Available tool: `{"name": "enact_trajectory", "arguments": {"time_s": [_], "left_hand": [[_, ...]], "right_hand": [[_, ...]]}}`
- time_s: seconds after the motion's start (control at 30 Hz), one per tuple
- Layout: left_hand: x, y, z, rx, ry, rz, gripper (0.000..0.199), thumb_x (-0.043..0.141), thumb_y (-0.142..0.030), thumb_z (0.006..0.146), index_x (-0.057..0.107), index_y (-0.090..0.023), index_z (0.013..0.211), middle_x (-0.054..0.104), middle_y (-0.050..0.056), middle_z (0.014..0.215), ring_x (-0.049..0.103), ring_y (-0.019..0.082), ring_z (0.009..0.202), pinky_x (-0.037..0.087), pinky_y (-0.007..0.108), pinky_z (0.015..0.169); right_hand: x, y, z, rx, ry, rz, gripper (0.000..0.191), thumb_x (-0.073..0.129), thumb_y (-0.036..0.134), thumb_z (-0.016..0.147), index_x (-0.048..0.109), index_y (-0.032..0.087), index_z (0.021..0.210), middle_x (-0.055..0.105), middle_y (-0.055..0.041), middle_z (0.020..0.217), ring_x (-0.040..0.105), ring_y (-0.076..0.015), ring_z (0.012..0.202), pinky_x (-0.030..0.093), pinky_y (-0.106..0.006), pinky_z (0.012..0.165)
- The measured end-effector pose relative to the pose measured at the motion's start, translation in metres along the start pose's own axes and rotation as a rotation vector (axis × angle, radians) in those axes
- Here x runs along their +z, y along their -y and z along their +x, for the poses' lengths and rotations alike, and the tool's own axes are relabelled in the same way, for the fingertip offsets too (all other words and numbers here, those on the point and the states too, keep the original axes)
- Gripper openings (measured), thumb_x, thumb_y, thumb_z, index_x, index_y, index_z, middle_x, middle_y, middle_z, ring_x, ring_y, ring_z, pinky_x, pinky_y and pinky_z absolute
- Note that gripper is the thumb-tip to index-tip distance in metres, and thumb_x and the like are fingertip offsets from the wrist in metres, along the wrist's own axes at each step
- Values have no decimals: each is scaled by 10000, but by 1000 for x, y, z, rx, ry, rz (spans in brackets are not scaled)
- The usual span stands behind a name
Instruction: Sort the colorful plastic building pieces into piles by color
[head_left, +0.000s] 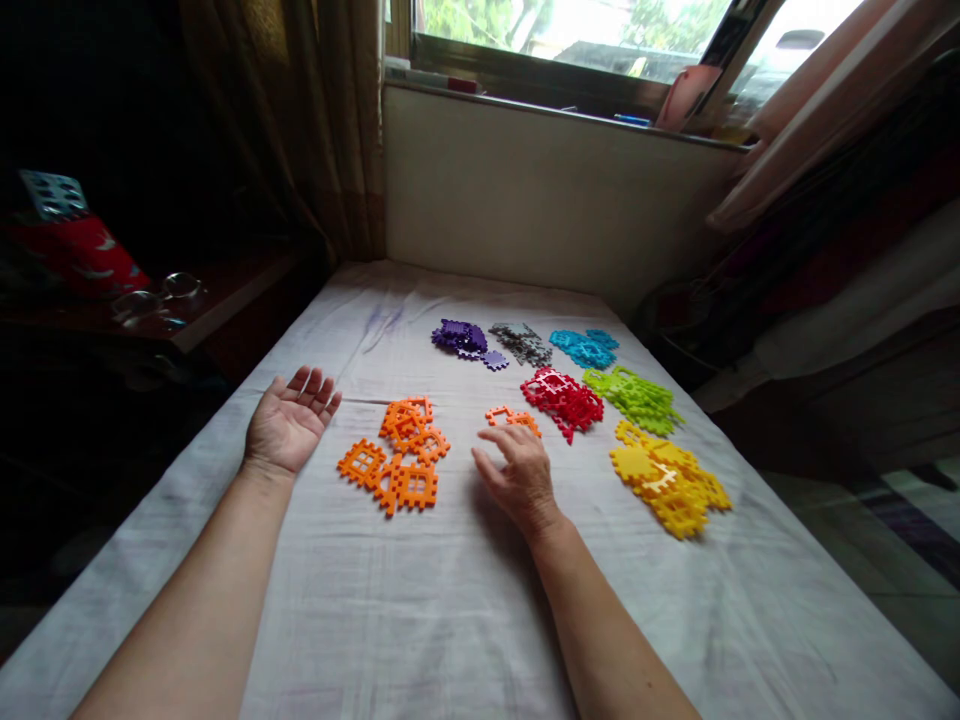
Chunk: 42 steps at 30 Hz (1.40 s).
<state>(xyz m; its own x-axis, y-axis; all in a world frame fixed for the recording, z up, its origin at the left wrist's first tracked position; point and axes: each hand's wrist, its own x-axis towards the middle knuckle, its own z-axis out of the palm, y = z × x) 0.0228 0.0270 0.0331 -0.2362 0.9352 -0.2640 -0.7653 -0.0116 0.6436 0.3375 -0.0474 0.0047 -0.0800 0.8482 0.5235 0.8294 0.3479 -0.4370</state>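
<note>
My left hand (pixel 289 422) rests palm up on the white sheet (pixel 390 620), fingers apart, holding nothing. To its right lies a loose spread of orange interlocking plastic pieces (pixel 416 482), some with window-like cutouts. My right hand (pixel 516 472) is palm down with its fingers apart, just in front of a smaller group of orange pieces (pixel 498 416), which it partly hides. Nothing shows between its thumb and fingers. The red pile (pixel 562 398) lies just beyond my right hand, to the right.
Farther back are purple (pixel 459 338), grey (pixel 521 343) and blue (pixel 583 347) piles. Green (pixel 637 398) and yellow (pixel 671 482) piles lie at right. Eyeglasses (pixel 159 300) and a red container (pixel 86 258) sit on a dark side table. A wall (pixel 525 190) stands behind.
</note>
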Motion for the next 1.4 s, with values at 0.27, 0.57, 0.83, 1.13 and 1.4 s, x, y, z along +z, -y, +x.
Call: {"name": "enact_trajectory", "arguments": {"time_s": [0.27, 0.57, 0.83, 1.13, 1.4], "left_hand": [[-1, 1, -1, 13, 3, 8, 267, 472, -355, 940, 681, -194, 899, 750, 49, 900, 715, 187, 863, 601, 367, 776], [1, 0, -2, 13, -1, 31, 252, 490, -371, 932, 678, -210, 882, 750, 40, 888, 716, 184, 860, 601, 348, 768], [0, 1, -2, 17, 11, 33, 238, 517, -381, 915, 678, -208, 885, 749, 34, 899, 714, 176, 848, 602, 350, 775], [0, 0, -3, 21, 9, 29, 186, 571, -372, 878, 677, -220, 888, 752, 34, 903, 710, 184, 851, 598, 359, 781], [2, 0, -4, 11, 5, 18, 228, 514, -366, 912, 679, -214, 873, 752, 38, 878, 713, 181, 827, 605, 346, 745]], "right_hand": [[3, 47, -7, -217, 382, 52, 461, 800, 450, 709, 675, 234, 1096, 676, -74, 1080, 578, -247, 972, 430, -378, 854], [7, 50, -6, -183, 407, 86, 281, 757, 338, 713, 644, 218, 941, 669, -68, 1038, 573, -229, 965, 427, -364, 882], [-6, 11, -1, -72, 161, 66, 393, 739, 407, 744, 632, 225, 1075, 674, -79, 1076, 594, -248, 1023, 427, -375, 921], [-22, -28, 2, 122, 60, -204, 330, 729, 434, 765, 662, 235, 1018, 686, -65, 1047, 576, -253, 1000, 368, -372, 893], [-21, -28, 1, 137, 65, -241, 332, 747, 440, 752, 685, 234, 1005, 685, -60, 1030, 569, -245, 994, 346, -360, 865]]}}
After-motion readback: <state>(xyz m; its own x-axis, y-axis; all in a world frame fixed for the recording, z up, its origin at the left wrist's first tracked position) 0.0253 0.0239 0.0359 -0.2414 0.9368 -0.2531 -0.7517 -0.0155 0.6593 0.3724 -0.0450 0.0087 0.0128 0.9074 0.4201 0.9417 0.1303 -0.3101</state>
